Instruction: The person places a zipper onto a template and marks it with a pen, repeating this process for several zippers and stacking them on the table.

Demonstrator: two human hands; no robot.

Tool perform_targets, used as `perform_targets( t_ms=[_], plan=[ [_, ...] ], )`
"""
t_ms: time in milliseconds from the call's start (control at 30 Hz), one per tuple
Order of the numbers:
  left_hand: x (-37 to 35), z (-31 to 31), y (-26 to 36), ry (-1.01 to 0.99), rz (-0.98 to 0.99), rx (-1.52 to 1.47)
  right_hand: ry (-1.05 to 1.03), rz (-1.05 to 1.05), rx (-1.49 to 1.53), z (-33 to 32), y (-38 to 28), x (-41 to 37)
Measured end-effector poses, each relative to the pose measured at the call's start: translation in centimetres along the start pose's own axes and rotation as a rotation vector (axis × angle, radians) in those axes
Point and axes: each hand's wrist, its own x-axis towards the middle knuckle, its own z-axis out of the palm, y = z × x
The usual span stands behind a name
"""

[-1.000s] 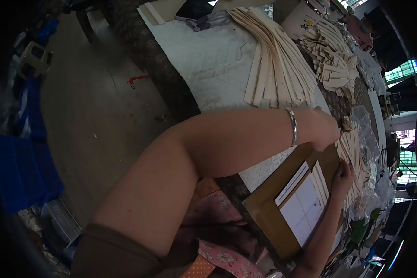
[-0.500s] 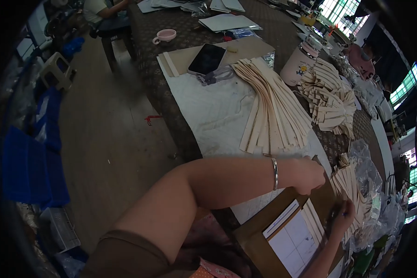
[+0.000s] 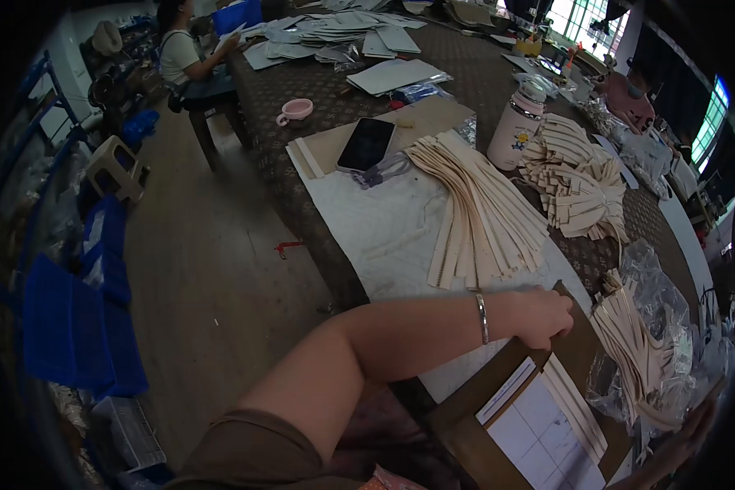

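My left hand, a silver bangle on its wrist, is closed at the far end of a brown board. Its fingers curl over, and what they hold is hidden. Cream zipper tapes lie side by side on that board, along a white sheet with grid lines. Dim and blurred at the right edge is my right hand. It seems to pinch the end of a cream zipper tape, which bends toward it from a bundle of tapes on clear plastic.
A fanned zipper bundle lies on white paper, near a phone. Beyond are a pink cup, a pink bottle and another zipper pile. Blue bins stand left; a person sits far off.
My right hand has moved right, away from the board's side, toward the view's edge. My left hand stays at the board's far end. The view has shifted, showing more of the seated person.
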Motion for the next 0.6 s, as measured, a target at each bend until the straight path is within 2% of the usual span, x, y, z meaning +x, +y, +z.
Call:
perform_targets(
  t_ms=[67,100,133,167,267,333,400,433,500,600],
  plan=[
    [-0.4,-0.1,0.2,-0.009,0.015,-0.006,-0.209,-0.051,-0.024,-0.3,-3.7,-2.8],
    [-0.6,-0.3,0.3,0.009,0.001,0.013,-0.312,-0.070,-0.047,0.5,-8.0,-4.8],
    [-0.6,-0.3,0.4,0.025,-0.003,0.026,-0.413,-0.079,-0.079,4.5,-12.2,-0.5],
    [-0.6,-0.3,0.5,0.033,-0.001,0.038,-0.512,-0.084,-0.111,4.5,-20.7,-11.4],
    [-0.8,-0.4,0.3,0.042,0.010,0.028,-0.820,-0.049,-0.211,-1.1,-19.3,-13.1],
    [-1.1,-0.4,0.1,0.078,0.048,0.021,-0.890,-0.027,-0.150,3.5,-21.4,-15.5],
    [-1.4,-0.6,0.7,0.129,0.020,0.040,-0.976,-0.038,-0.154,4.6,-19.6,-16.7],
    [-1.4,-0.7,1.2,0.120,0.050,0.022,-0.963,-0.014,-0.180,5.3,-19.4,-17.0],
    [-1.6,-0.8,1.9,0.272,0.087,-0.066,-0.919,0.096,-0.116,6.6,-19.4,-17.6],
    [-1.9,-0.8,2.6,0.235,0.221,-0.154,-0.823,0.154,-0.070,8.1,-19.1,-17.8]
  ],
)
